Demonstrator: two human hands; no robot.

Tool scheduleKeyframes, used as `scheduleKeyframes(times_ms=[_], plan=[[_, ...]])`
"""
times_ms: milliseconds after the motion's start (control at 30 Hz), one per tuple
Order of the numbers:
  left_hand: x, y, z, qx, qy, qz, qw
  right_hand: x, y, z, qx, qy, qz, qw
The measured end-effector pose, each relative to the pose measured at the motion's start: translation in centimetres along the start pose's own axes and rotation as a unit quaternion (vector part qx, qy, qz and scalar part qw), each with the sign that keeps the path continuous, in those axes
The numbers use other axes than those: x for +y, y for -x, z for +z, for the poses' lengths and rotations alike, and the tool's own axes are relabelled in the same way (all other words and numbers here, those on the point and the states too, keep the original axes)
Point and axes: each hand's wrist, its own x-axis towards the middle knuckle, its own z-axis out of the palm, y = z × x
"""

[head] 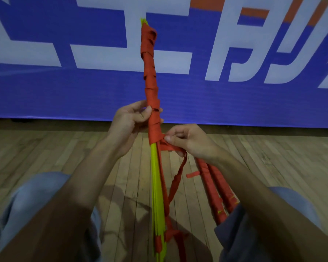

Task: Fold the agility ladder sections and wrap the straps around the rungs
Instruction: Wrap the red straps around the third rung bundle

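A bundle of yellow ladder rungs [155, 176] stands nearly upright in front of me. Its upper half is wound in red strap [150, 72], and a yellow tip [143, 20] pokes out at the top. My left hand [130, 120] grips the wrapped part of the bundle from the left. Just below the lowest wrap, my right hand [186, 138] pinches the loose red strap [175, 180], which hangs down in a loop beside the bare rungs. More red strap is bunched near the bundle's lower end [170, 235].
Two other rung bundles wrapped in red [216, 191] lie on the wooden floor [55, 148] under my right forearm. A blue banner with white lettering [64, 91] covers the wall ahead. My knees in light blue cloth [30, 195] flank the bundle.
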Motion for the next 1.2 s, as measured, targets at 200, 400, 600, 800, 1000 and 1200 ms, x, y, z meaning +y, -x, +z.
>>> scheduleKeyframes(times_ms=[200, 400, 600, 800, 1000, 1200], plan=[[-1.4, -0.7, 0.0, 0.103, -0.053, 0.004, 0.993, -0.4, 0.1, 0.9, 0.011, 0.095, 0.009, 0.995], [-2.4, -0.9, 0.4, 0.170, -0.158, 0.027, 0.972, -0.2, 0.0, 1.9, 0.013, 0.177, -0.047, 0.983], [-2.2, -0.6, 0.7, 0.158, -0.152, 0.030, 0.975, 0.3, -0.4, 1.5, 0.007, 0.035, 0.012, 0.999], [0.0, -0.2, 0.4, -0.006, 0.017, 0.030, 0.999, 0.3, 0.0, 0.0, -0.071, -0.154, -0.050, 0.984], [0.4, 0.8, 0.4, -0.157, 0.114, -0.013, 0.981, 0.6, -0.1, -0.1, -0.175, -0.258, -0.035, 0.950], [0.4, 0.7, 0.4, -0.099, 0.091, -0.014, 0.991, 0.5, 0.3, -0.4, -0.120, -0.084, -0.001, 0.989]])
